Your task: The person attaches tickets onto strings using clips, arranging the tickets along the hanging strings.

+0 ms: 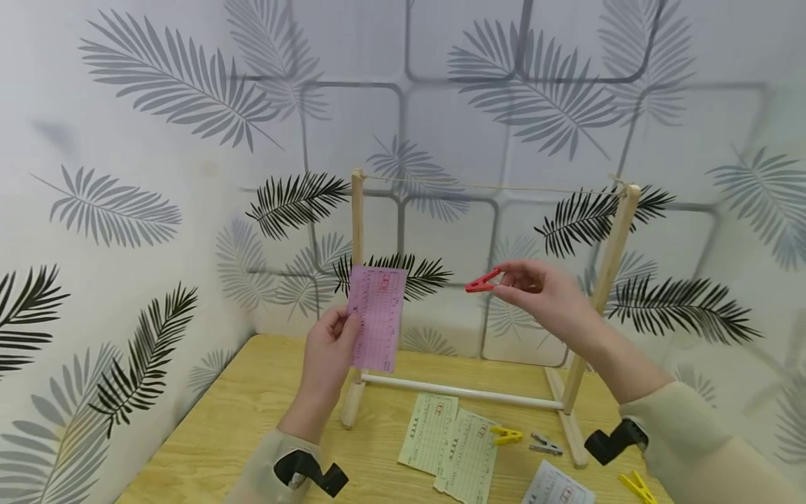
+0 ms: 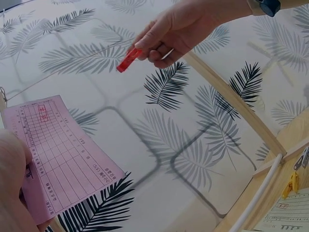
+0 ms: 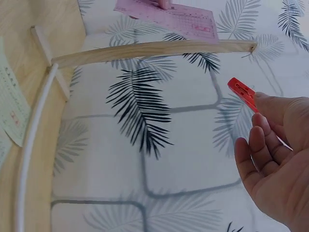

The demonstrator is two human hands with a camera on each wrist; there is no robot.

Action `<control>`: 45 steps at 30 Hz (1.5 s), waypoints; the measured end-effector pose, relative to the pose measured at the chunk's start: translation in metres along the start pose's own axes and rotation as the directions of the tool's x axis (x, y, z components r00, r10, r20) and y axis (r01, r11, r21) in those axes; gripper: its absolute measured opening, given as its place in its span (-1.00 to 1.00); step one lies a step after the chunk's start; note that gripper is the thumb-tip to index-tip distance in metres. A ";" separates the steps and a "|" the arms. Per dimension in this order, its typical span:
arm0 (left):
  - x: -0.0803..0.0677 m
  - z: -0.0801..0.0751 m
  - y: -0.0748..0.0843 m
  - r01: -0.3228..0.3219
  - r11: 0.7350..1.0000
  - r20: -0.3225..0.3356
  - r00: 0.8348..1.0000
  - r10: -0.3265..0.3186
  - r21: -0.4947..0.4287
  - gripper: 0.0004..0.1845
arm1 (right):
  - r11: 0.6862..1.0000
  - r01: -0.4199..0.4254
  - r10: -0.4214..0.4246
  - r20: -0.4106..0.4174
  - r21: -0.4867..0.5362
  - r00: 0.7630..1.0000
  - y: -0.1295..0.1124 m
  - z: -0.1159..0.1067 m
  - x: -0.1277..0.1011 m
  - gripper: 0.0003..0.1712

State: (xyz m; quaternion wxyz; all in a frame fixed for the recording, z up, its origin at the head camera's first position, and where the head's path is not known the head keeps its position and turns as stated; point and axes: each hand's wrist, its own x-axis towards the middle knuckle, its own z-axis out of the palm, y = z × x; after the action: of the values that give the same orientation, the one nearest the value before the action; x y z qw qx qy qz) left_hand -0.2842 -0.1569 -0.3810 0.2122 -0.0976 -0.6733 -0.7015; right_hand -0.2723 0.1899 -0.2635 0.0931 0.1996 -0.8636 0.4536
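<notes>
– What does the left grip (image 1: 330, 343) pinch?
– A pink slip (image 1: 379, 318), by its nine o'clock edge in the head view
– And the right grip (image 1: 536, 288)?
– A red clothespin (image 1: 481, 283); from the pink slip it sits between two and three o'clock, the green slips (image 1: 469, 455) on the surface (image 1: 239, 413) at five

Two hands (image 1: 330, 344) (image 1: 546, 295), four slips (image 1: 380, 322), four clothespins (image 1: 481, 285), one frame (image 1: 615, 246)
</notes>
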 end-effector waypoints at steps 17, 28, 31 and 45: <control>0.022 0.017 0.011 -0.010 1.000 0.006 1.000 0.010 0.005 -0.78 | 0.984 0.088 -0.097 -0.048 -0.154 0.994 -0.067 -0.025 0.055 -0.49; 0.038 0.023 0.017 -0.018 0.999 -0.011 1.000 0.018 0.045 -0.80 | 0.993 0.113 -0.116 -0.079 -0.045 0.990 -0.096 -0.031 0.087 -0.46; 0.040 0.025 0.019 -0.006 0.999 -0.017 1.000 0.007 0.050 -0.80 | 0.993 0.114 -0.117 -0.097 -0.040 0.988 -0.097 -0.033 0.096 -0.46; 0.054 0.037 0.034 0.002 0.999 -0.002 1.000 -0.002 0.052 -0.75 | 0.992 0.113 -0.119 -0.093 -0.060 0.989 -0.116 -0.034 0.119 -0.43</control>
State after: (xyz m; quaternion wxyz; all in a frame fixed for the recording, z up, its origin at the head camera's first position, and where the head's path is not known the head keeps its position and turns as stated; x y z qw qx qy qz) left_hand -0.3229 -0.1299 -0.3244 0.2147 -0.0905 -0.6912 -0.6840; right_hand -0.3309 0.1277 -0.1163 0.1661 0.2249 -0.8570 0.4329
